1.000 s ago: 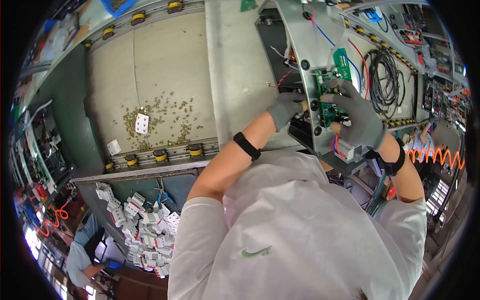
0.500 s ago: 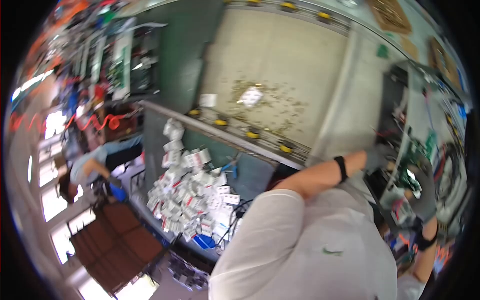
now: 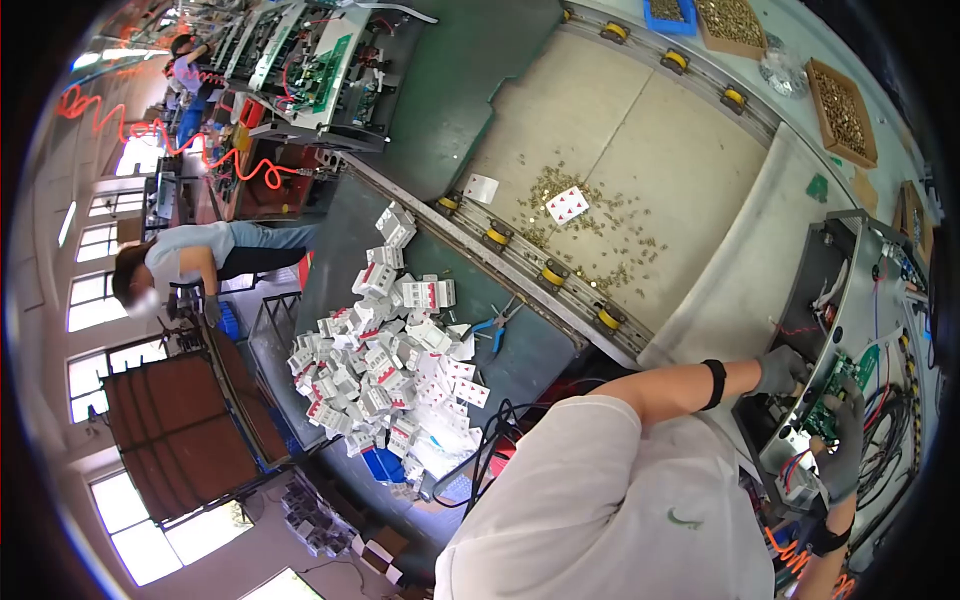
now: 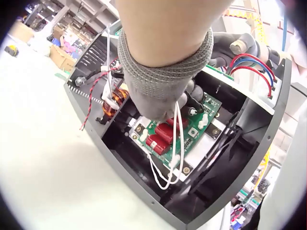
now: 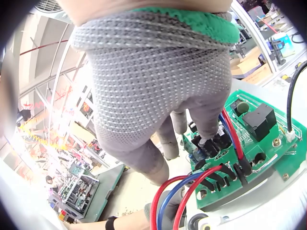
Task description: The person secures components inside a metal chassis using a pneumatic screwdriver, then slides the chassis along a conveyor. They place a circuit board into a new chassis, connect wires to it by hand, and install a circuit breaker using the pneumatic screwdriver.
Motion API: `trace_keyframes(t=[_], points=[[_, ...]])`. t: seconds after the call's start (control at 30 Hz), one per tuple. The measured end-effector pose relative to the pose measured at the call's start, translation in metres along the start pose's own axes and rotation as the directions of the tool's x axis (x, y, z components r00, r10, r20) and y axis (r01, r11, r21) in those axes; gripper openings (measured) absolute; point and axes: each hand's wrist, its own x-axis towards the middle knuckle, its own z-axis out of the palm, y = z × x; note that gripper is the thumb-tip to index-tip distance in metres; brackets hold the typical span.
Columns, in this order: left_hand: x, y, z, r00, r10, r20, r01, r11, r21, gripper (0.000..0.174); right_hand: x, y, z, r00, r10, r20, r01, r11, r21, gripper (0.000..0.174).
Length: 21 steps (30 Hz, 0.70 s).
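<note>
The gloved left hand (image 3: 780,371) reaches into an open dark metal housing (image 3: 800,285). In the left wrist view this glove (image 4: 156,93) is over a green board (image 4: 204,120) with red cylindrical parts (image 4: 157,143) and white wires; its fingertips are hidden. The gloved right hand (image 3: 845,445) is at a green circuit board (image 3: 825,400) on the housing's outer panel. In the right wrist view the right hand (image 5: 158,91) points its loosely extended fingers down, one touching black parts (image 5: 213,143) on that board (image 5: 240,184). Red and blue wires (image 5: 189,187) pass beneath them.
White breakers (image 3: 375,360) lie heaped beside pliers (image 3: 495,325). Small brass parts (image 3: 625,245) and a card (image 3: 567,205) lie on the pale surface, bordered by roller rails (image 3: 550,272). Boxes of small parts (image 3: 842,112) stand at top right. Another person (image 3: 190,255) is at left.
The head view has swung to the left, so the housing and both hands appear farther right and more of the breaker pile shows. Both hands remain at the housing.
</note>
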Motion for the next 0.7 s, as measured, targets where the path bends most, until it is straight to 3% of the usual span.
trace_keyframes(t=[0.07, 0.13, 0.2, 0.33, 0.4, 0.43, 0.47, 0.5, 0.53, 0.57, 0.6, 0.63, 0.67, 0.7], points=[[0.000, 0.009, -0.006, 0.990, 0.134, 0.049, -0.141, 0.972, 0.186, 0.022, 0.000, -0.002, 0.001, 1.000, -0.002, 0.007, 0.002, 1.000, -0.031, 0.055], [-0.003, 0.016, -0.011, 0.991, 0.119, 0.061, -0.129, 0.970, 0.205, 0.022, -0.002, -0.002, 0.002, 0.997, 0.075, -0.001, -0.074, 0.995, 0.068, 0.055], [0.000, 0.010, -0.008, 0.947, 0.313, 0.075, -0.319, 0.880, 0.352, 0.022, -0.006, 0.007, 0.004, 0.997, 0.072, -0.008, -0.072, 0.995, 0.065, 0.055], [0.008, -0.008, 0.001, 0.880, 0.474, 0.018, -0.430, 0.782, 0.452, 0.017, -0.002, 0.004, 0.004, 0.995, 0.100, -0.007, -0.099, 0.989, 0.108, 0.054], [0.006, -0.015, 0.004, 0.870, 0.493, -0.015, -0.430, 0.772, 0.468, 0.018, -0.002, 0.005, 0.001, 0.999, -0.044, -0.021, 0.044, 0.999, -0.010, 0.053], [0.004, -0.013, 0.008, 0.856, 0.515, -0.047, -0.432, 0.762, 0.482, 0.018, -0.002, 0.000, 0.000, 1.000, -0.005, -0.020, 0.005, 1.000, -0.004, 0.049], [-0.005, -0.004, 0.011, 0.913, 0.401, -0.075, -0.326, 0.828, 0.457, 0.021, -0.005, 0.000, -0.001, 0.998, 0.063, -0.013, -0.062, 0.998, 0.010, 0.048], [0.004, -0.022, 0.020, 0.894, 0.429, -0.131, -0.351, 0.851, 0.391, 0.021, -0.004, -0.001, -0.003, 0.997, 0.074, -0.004, -0.074, 0.996, 0.042, 0.049], [-0.005, -0.006, 0.015, 0.962, 0.258, -0.085, -0.223, 0.928, 0.297, 0.023, -0.004, 0.010, -0.001, 1.000, -0.006, 0.002, 0.006, 1.000, -0.021, 0.051], [-0.007, -0.008, 0.016, 0.921, 0.374, -0.107, -0.313, 0.876, 0.367, 0.027, -0.008, 0.017, -0.002, 0.996, 0.074, 0.049, -0.075, 0.997, 0.005, 0.051], [-0.017, 0.016, 0.009, 0.963, 0.265, -0.052, -0.239, 0.926, 0.292, 0.030, -0.005, 0.010, -0.001, 0.993, 0.113, 0.028, -0.115, 0.989, 0.098, 0.050], [-0.006, -0.018, 0.011, 0.911, 0.408, -0.060, -0.366, 0.866, 0.341, 0.027, -0.002, 0.003, -0.004, 0.995, 0.102, 0.013, -0.102, 0.993, 0.064, 0.051], [-0.003, -0.028, 0.014, 0.933, 0.348, -0.087, -0.328, 0.926, 0.187, 0.024, -0.001, -0.003, -0.006, 0.997, 0.078, 0.004, -0.078, 0.996, 0.031, 0.055], [-0.007, -0.020, 0.012, 0.944, 0.326, -0.045, -0.311, 0.928, 0.205, 0.023, -0.002, -0.005, -0.007, 0.996, 0.093, -0.012, -0.093, 0.995, 0.041, 0.055]])
